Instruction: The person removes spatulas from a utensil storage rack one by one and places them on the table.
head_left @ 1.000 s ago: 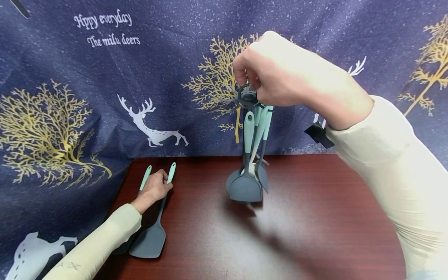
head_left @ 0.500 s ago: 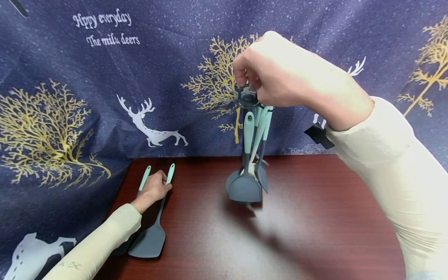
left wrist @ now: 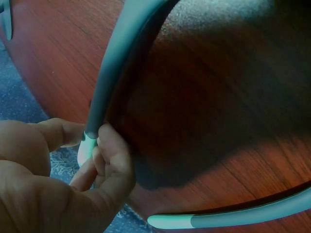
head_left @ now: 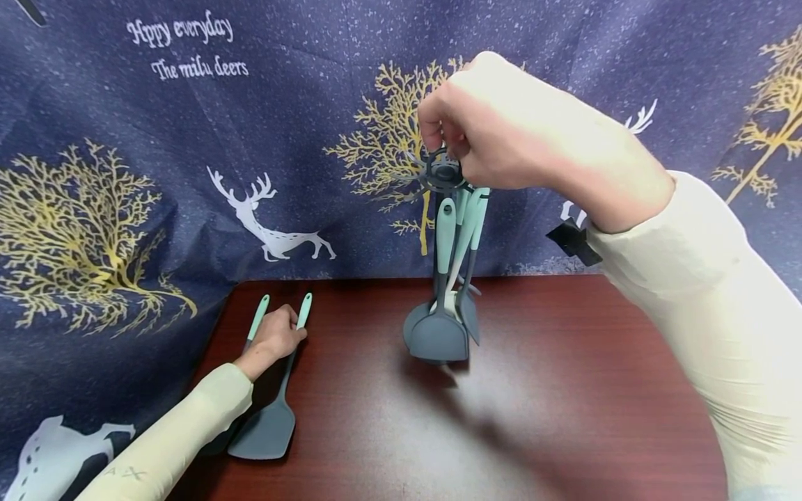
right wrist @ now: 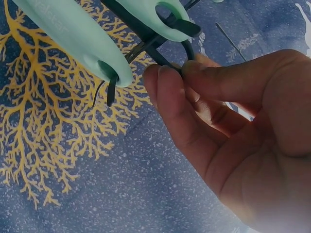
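My left hand (head_left: 278, 335) pinches the mint-green handle of a grey spatula (head_left: 268, 430) lying on the table. In the left wrist view, the thumb and fingertips close round that spatula's handle (left wrist: 87, 148). A second utensil (head_left: 257, 316) with a mint-green handle lies to its left, its lower part mostly hidden by the arm. Raised at the centre right, my right hand (head_left: 485, 132) pinches the ring on top of a dark utensil rack (head_left: 445, 175). Several mint-handled utensils hang from the rack's hooks, a grey turner (head_left: 440, 337) frontmost. Whether the rack's foot touches the table is hidden.
The dark red wooden table (head_left: 564, 390) spreads below both hands and ends at a left edge and a back edge. Behind it hangs a blue cloth (head_left: 351, 56) with deer and golden trees. A dark strap end (head_left: 573, 241) sticks out from the right cuff.
Both hands keep their grips. The scene shifts only slightly in the head view; the spatula and the rack stay practically where they were.
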Demonstrator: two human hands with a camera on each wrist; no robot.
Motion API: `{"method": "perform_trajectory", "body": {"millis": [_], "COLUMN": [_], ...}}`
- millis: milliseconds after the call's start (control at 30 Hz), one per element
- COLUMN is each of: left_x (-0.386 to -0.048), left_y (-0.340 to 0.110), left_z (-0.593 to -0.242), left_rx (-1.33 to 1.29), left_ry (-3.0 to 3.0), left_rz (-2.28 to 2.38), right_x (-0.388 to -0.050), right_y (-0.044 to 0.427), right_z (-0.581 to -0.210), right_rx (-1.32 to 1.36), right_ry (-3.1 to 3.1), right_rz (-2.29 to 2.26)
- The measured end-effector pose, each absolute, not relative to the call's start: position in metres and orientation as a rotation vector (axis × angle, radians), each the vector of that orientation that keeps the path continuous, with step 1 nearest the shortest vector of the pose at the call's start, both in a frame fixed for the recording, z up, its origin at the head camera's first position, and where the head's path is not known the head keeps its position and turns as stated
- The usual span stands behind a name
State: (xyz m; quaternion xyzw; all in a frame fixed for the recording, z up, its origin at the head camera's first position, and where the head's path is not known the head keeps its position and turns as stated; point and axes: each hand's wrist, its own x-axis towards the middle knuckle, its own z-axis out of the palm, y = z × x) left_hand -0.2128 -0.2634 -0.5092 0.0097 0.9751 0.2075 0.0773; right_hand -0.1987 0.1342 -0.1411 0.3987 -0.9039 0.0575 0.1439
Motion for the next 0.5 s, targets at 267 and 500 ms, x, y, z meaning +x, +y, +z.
{"method": "perform_trajectory", "body": {"millis": [267, 500], "left_x": [-0.213, -0.2127], "left_y": [-0.2642, -0.2653], "left_z": [-0.5079, -0.5095], "left_rx": [0.034, 0.024], "left_ry": [2.917, 2.91], "left_rz": [0.608, 0.613], "right_x": [-0.199, -0.1994], "right_y": [0.1361, 0.136], "right_z": [-0.1419, -0.143], "right_rx": [1.164, 1.181], "right_ry": [-2.586, -2.575], "right_rz": [0.17, 0.187]}}
